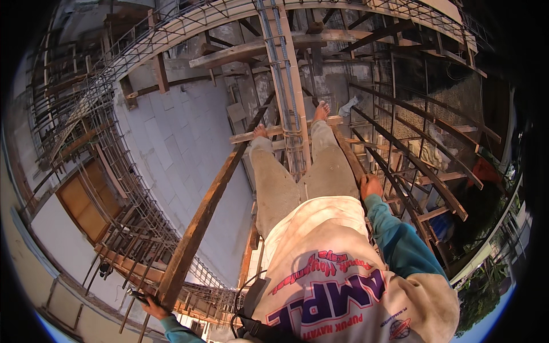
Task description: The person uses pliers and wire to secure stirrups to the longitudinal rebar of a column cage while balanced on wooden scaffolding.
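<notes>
At the lower left, my left hand point(154, 308) is closed round a small dark tool point(137, 295), its kind too small to make out. That hand is beside the lower end of a long, slanting wooden beam point(197, 228). My right hand point(371, 186) is closed over a second wooden beam point(350, 157), next to my right thigh. Between my legs runs a narrow wooden formwork point(294, 80) with a steel rebar cage point(278, 54) along it. My bare feet are apart, on either side of the formwork, near a short wooden crosspiece point(246, 137).
A pale block wall point(171, 137) drops away on the left. Rebar cages point(123, 160) curve along the left and the far side. Several timber poles point(412, 160) slant across the right, over a lower level. A wooden crossbeam point(240, 53) spans the far side.
</notes>
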The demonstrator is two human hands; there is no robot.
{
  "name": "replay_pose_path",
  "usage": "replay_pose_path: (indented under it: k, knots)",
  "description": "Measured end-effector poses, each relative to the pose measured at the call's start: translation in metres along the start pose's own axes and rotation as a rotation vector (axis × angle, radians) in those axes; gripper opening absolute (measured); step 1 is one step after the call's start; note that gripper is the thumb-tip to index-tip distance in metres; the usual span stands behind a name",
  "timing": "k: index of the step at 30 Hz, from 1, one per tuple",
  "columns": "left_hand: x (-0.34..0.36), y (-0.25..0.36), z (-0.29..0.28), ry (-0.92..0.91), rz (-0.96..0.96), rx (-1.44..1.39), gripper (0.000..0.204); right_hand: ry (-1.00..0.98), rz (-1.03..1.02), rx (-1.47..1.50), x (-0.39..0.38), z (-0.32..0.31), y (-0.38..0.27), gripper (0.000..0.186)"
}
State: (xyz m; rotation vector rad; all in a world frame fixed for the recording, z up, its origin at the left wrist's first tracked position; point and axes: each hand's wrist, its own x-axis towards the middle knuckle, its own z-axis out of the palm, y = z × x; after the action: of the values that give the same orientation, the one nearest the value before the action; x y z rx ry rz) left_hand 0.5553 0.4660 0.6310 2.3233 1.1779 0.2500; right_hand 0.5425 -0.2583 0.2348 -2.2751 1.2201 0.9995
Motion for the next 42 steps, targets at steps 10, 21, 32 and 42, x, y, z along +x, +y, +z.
replay_pose_path:
  k: [10, 21, 32, 42]
  knots:
    - [-0.003, -0.004, 0.004, -0.023, -0.113, 0.165, 0.045, 0.196, -0.100, -0.099, -0.042, 0.004, -0.004, 0.040]
    - [0.003, -0.010, 0.004, -0.032, 0.011, 0.143, 0.039, 0.108, 0.038, -0.233, -0.042, 0.003, -0.016, 0.044]
    - [-0.047, 0.078, 0.041, -0.030, 0.152, 0.315, 0.051, 0.152, 0.027, -0.254, -0.036, 0.006, -0.011, 0.041]
    - [-0.023, 0.035, 0.019, -0.073, 0.319, 0.619, 0.053, 0.101, 0.064, -0.282, -0.033, 0.013, -0.004, 0.041]
